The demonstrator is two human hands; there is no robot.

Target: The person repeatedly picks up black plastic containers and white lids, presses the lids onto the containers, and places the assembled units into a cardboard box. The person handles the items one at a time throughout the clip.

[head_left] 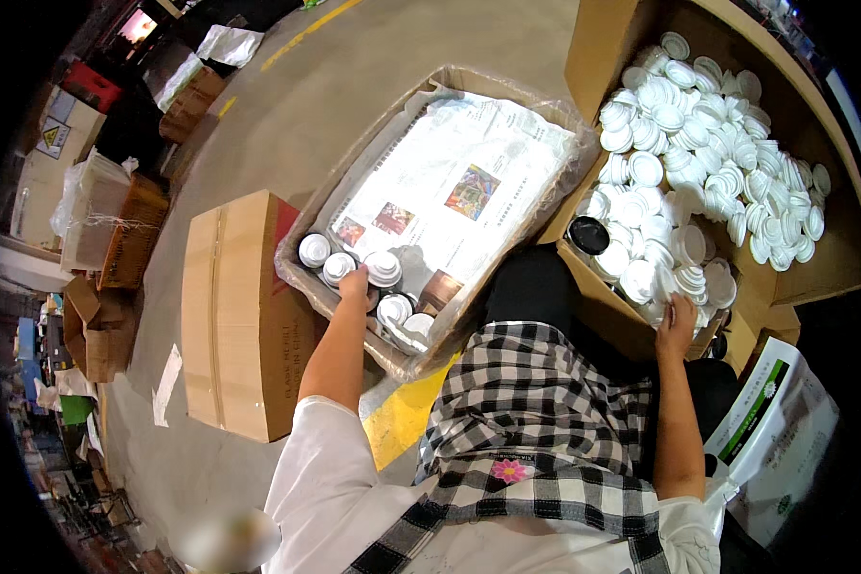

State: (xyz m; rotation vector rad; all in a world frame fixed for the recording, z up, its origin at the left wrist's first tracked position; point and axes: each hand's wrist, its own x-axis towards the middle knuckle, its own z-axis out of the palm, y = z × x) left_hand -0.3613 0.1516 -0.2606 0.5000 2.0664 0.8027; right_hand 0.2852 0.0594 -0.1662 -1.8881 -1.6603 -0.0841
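Observation:
In the near left corner of a plastic-lined carton (318, 196) stand several round pieces with white stepped tops. My left hand (356, 287) is closed at the side of one white-topped piece (383, 269); its fingertips are partly hidden. Another white-topped piece (338, 268) is just left of the fingers. At the near edge of a lid-filled box, my right hand (676, 327) pinches a pale, thin white lid (663, 285). Many loose white lids (674, 124) lie heaped behind it. A black round lid (588, 235) rests at that box's left edge.
Printed white sheeting (450, 182) covers most of the lined carton's inside. A taped brown carton (230, 316) stands left of it. A white and green bag (775, 421) is at the lower right. Cartons and a brown crate (129, 230) line the far left.

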